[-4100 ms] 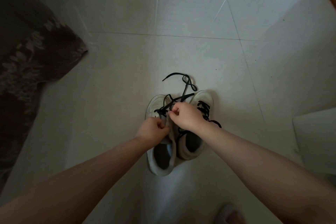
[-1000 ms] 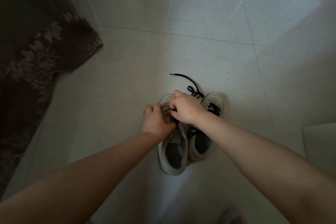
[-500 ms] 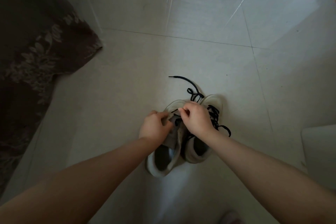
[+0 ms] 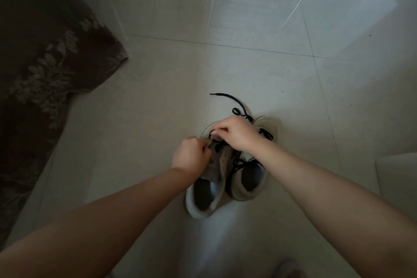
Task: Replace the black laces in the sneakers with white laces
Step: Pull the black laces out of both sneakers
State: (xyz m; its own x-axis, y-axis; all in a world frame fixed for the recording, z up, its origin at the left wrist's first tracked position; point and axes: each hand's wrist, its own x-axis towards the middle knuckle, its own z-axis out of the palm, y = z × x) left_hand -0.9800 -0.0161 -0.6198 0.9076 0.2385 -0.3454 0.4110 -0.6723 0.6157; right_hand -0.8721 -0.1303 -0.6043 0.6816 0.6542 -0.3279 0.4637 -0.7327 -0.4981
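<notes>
Black lace [image 4: 228,97] pinched by right hand [image 4: 237,134]; left hand [image 4: 189,156] grips sneaker tongue [image 4: 215,160].

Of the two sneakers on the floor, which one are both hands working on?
The left sneaker. The left hand grips its tongue and the right hand pinches its black lace. The right sneaker lies untouched beside it.

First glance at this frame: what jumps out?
Two bare forearms converge on a pair of pale sneakers on the tiled floor, centre frame. The left hand pinches the left shoe's tongue while the right hand has a grip on the black lace near the toe; a loose lace end trails onto the floor beyond. A dark leaf-patterned fabric fills the left edge.
</notes>
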